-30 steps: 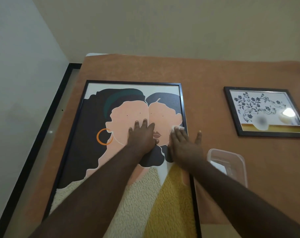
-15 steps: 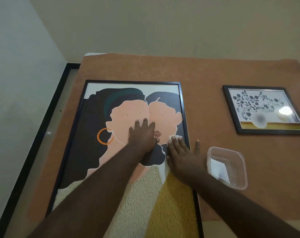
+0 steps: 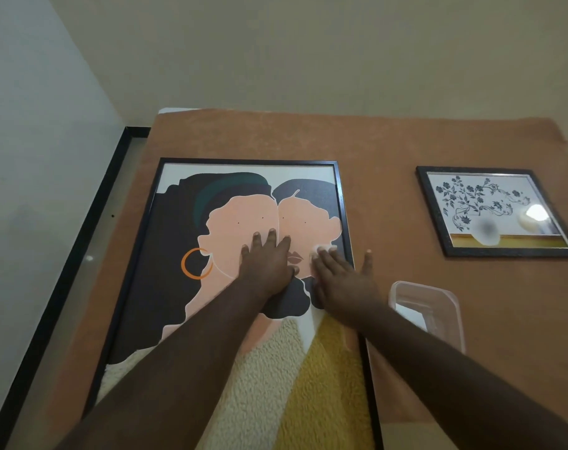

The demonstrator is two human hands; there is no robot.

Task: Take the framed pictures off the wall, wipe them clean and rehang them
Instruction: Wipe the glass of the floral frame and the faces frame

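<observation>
A large black-framed picture (image 3: 191, 222) of two faces lies flat on an orange cloth-covered surface (image 3: 383, 151). My left hand (image 3: 266, 264) rests flat on the middle of its glass, fingers straight. My right hand (image 3: 339, 280) presses a small white wipe (image 3: 321, 249) against the glass near the right frame edge, fingers spread, thumb over the cloth beside the frame. A smaller black-framed floral picture (image 3: 490, 212) lies flat at the right.
A clear plastic container (image 3: 428, 310) with something white in it sits just right of my right forearm. Beige walls rise behind and to the left. A black strip (image 3: 65, 274) runs along the surface's left side.
My right hand with the wipe slid down toward me along the right frame edge, then back up a little. My left hand has stayed in place on the glass.
</observation>
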